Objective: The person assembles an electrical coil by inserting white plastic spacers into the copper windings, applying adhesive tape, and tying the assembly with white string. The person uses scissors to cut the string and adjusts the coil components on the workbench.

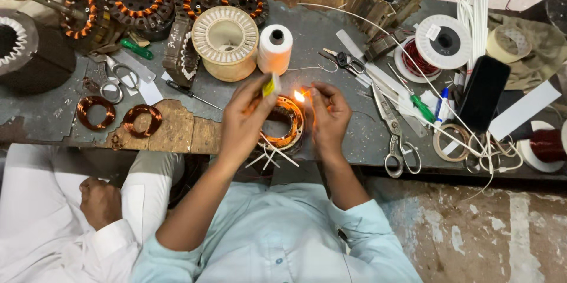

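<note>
At the far left sits another person in white clothes, a hand (pixel 99 201) resting on the knee, well away from the work. On the dark worktop (pixel 53 119) in front of that person lie two small copper wire coils (pixel 118 116), side by side on a worn wooden patch, with a pair of scissors (pixel 112 79) just above them. Behind these stand several wound stators (pixel 142 0) with orange and copper slots, and a pale empty bobbin (pixel 225 41) beside a spool of white thread (pixel 274 48).

In the middle, the person in the light blue shirt has both arms out over the worktop's near edge. The left hand (pixel 245 119) is closed around a yellow lighter (pixel 271 85), pinched upright between thumb and fingers. A small flame (pixel 299 96) burns just to the right of it, between the two hands. The right hand (pixel 328 114) is narrowed, fingertips pinched near the flame; what it grips is too thin to tell. Under and between both hands lies a copper-wound stator (pixel 287 122), with white sleeves (pixel 273 156) sticking out at its near side.

Further right lie large scissors (pixel 396 138), a green-handled screwdriver (pixel 423 107), a white reel of red-brown wire (pixel 442 44), a black phone (pixel 483 93) and a roll of tape (pixel 506 44).
</note>
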